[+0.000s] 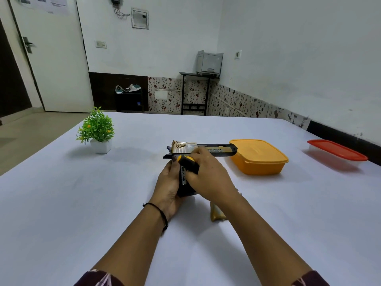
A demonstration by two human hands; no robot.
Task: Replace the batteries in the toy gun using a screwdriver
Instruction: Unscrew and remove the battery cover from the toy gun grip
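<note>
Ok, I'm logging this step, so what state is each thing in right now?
Toy gun: barrel pointing right, grip held by the left hand.
Screwdriver: gripped by the right hand, at the gun's grip.
Gold piece: lying loose on the table, apart from the gun.
Orange container: lid on.
Red-lidded container: lid on.
Potted plant: upright.
Door: open.

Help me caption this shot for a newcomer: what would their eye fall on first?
At the centre of the white table, the left hand grips the toy gun by its handle while the right hand holds a yellow-and-black screwdriver against it. Next comes the bright orange container just right of the gun, then the green potted plant at far left and the red-lidded container at far right.
</note>
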